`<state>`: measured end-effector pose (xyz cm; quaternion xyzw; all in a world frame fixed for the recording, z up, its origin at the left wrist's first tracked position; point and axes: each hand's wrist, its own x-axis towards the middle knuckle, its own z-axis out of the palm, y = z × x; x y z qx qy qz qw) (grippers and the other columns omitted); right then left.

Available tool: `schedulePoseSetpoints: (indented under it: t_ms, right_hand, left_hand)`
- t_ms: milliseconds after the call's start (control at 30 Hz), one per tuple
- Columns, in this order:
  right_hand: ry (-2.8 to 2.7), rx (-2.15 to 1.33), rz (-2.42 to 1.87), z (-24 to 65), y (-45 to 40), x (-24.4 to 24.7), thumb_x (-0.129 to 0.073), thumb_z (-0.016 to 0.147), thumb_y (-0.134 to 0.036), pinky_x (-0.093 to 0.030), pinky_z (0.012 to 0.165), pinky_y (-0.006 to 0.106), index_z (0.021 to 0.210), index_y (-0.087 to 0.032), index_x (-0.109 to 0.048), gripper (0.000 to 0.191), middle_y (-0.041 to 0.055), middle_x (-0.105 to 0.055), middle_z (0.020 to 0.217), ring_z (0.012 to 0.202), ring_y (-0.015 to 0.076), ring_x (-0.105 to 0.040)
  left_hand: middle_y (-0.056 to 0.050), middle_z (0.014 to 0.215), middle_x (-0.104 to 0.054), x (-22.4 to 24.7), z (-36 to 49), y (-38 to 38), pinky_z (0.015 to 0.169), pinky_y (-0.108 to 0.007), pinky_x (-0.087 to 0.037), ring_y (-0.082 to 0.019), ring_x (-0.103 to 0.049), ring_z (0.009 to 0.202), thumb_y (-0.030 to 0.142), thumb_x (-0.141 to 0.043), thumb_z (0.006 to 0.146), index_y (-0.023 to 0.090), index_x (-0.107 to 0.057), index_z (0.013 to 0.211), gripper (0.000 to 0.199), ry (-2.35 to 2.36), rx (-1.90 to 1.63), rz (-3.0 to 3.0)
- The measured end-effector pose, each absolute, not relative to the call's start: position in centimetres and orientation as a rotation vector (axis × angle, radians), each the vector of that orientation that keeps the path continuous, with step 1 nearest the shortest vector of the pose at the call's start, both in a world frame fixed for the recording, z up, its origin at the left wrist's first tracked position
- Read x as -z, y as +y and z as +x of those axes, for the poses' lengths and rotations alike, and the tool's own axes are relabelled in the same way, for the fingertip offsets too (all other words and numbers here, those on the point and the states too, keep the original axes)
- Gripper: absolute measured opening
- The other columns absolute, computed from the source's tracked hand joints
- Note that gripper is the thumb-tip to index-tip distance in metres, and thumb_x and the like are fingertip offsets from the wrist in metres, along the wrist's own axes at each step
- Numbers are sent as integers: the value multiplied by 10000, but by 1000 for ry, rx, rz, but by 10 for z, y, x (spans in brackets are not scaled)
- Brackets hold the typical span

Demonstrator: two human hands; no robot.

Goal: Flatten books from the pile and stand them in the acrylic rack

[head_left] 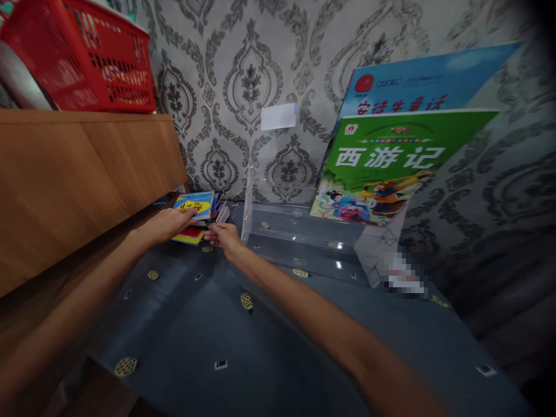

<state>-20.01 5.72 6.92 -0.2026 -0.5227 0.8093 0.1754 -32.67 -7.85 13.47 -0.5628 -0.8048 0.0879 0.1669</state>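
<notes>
Both arms reach to a small pile of books (194, 204) at the far left of the cloth-covered surface, beside the wooden cabinet. My left hand (171, 223) lies with its fingers over the blue and yellow top book. My right hand (222, 236) is at the near right edge of the pile, fingers partly bent; whether it grips a book is too small to tell. A red and yellow book (190, 235) sticks out low in the pile. On the right, a clear plastic rack (304, 231) holds a green book (382, 168) and a blue book (434, 75) behind it, both upright.
A red basket (82, 58) sits on the wooden cabinet (87, 174) at the left. Patterned wallpaper rises behind the rack. A white label (278, 116) shows at the rack's upper left. A blurred white object (403, 275) lies by the rack's right end.
</notes>
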Motion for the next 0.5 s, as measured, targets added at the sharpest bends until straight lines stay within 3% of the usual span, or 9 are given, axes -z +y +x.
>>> schedulePoseSetpoints:
  t_ms: [233, 500]
  right_hand:
    - [-1412, -2369, -612, -213, 60, -72, -515, 999, -460, -492, 469, 170, 879, -146, -611, 350, 47, -712, 640, 506, 111, -656]
    - [-1408, -2390, -644, -235, 74, -84, -545, 981, -473, -496, 459, 178, 924, -164, -590, 317, 46, -712, 659, 553, 141, -684]
  left_hand:
    - [-179, 1161, -708, -146, -312, -79, 816, -394, -541, -307, -714, 1012, 337, -300, 1054, 131, -492, 1296, 371, -2283, -394, -1577]
    - [-194, 1263, -669, -146, -309, -84, 841, -373, -545, -299, -696, 1099, 276, -344, 1036, 149, -447, 1359, 363, -2311, -432, -1569]
